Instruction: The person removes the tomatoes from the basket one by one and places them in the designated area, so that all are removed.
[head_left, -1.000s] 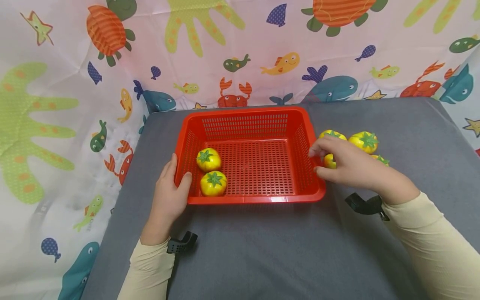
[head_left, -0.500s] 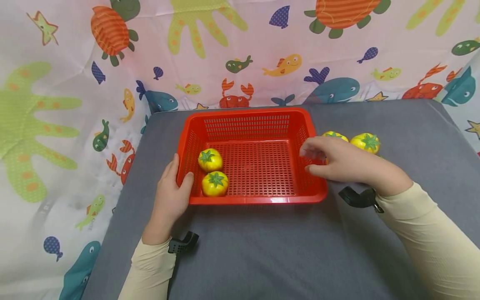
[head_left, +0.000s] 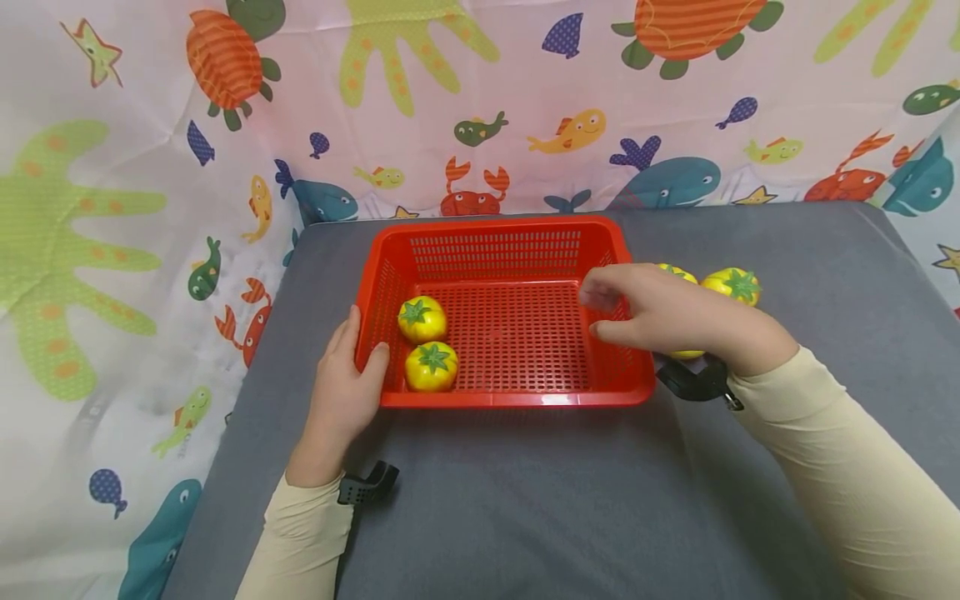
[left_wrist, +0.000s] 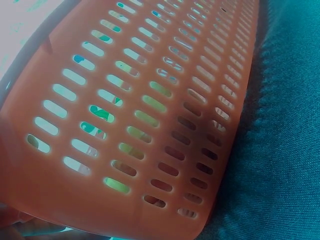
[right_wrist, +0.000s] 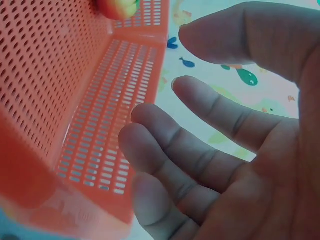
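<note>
A red plastic basket (head_left: pixel 491 398) with slotted walls stands on the grey cloth. Two yellow tomatoes with green star-shaped tops, one (head_left: pixel 422 319) behind the other (head_left: pixel 431 367), lie at its left end. My left hand (head_left: pixel 341 396) holds the basket's left rim, thumb over the edge and fingers along the outside; the left wrist view shows the slotted wall (left_wrist: pixel 150 115) up close. Above the right end of the basket is my right hand (head_left: pixel 648 308), fingers loosely bent and nothing between them, as the right wrist view confirms.
To the right of the basket sit more yellow tomatoes, one (head_left: pixel 737 285) in full sight and others partly behind my right hand. A sea-animal patterned curtain (head_left: pixel 525 75) hangs behind and left of the grey cloth-covered table (head_left: pixel 525 500).
My right hand has moved left, from beside the tomatoes at the basket's right edge to over the basket's inside. The left hand keeps its place on the rim.
</note>
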